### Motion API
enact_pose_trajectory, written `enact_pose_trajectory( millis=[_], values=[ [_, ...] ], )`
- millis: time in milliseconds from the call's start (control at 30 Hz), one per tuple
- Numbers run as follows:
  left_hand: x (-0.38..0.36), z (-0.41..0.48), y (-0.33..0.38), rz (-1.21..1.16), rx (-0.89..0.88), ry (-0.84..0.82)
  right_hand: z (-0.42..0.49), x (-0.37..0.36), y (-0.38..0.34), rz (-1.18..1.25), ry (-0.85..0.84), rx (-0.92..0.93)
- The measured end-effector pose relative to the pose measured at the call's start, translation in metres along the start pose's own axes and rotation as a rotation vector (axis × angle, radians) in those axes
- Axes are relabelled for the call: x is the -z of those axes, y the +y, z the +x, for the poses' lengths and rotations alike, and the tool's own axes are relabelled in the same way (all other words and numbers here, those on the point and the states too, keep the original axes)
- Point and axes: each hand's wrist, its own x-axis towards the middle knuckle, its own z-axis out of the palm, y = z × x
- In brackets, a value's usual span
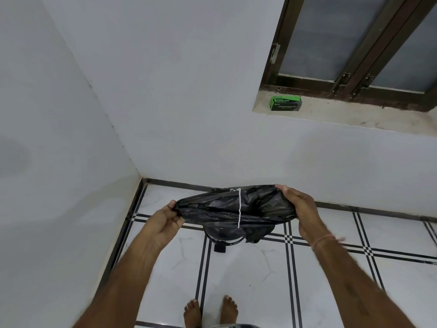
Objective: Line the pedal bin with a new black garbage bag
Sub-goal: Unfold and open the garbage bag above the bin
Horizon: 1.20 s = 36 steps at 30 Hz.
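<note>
I hold a black garbage bag stretched wide between both hands, its mouth pulled open. A white string hangs across the bag's middle. My left hand pinches the bag's left edge. On the right edge, my right hand grips with its fingers curled over the rim. The pedal bin stands on the floor directly below the bag and is mostly hidden by it; only its lower front and black pedal show.
The bin stands near a room corner against white walls. A green box of garbage bags rests on the window sill at upper right. White floor tiles with black lines stretch around my bare feet.
</note>
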Motion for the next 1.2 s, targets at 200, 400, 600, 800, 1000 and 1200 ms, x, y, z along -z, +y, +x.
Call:
enact_pose_trajectory(
  millis=[200, 400, 600, 800, 1000, 1200],
  values=[
    [-0.002, 0.002, -0.005, 0.313, -0.146, -0.008, -0.004, -0.001, 0.000, -0.029, 0.032, 0.003],
    [0.023, 0.017, -0.009, 0.829, -0.358, 0.151, -0.005, -0.001, -0.003, -0.012, 0.050, 0.018],
    [0.015, 0.008, -0.003, 0.296, -0.024, 0.216, -0.002, -0.007, 0.009, -0.091, -0.004, 0.013],
    [-0.031, 0.001, 0.010, -0.035, 0.067, 0.219, 0.004, -0.044, 0.001, -0.154, -0.052, -0.125],
    [-0.118, -0.018, 0.077, 0.160, -0.465, -0.111, 0.017, -0.115, -0.115, -0.145, -0.105, 0.480],
    [-0.010, -0.003, 0.000, 0.719, -0.216, -0.290, 0.001, -0.061, 0.011, -0.738, -0.087, 0.064]
  ],
)
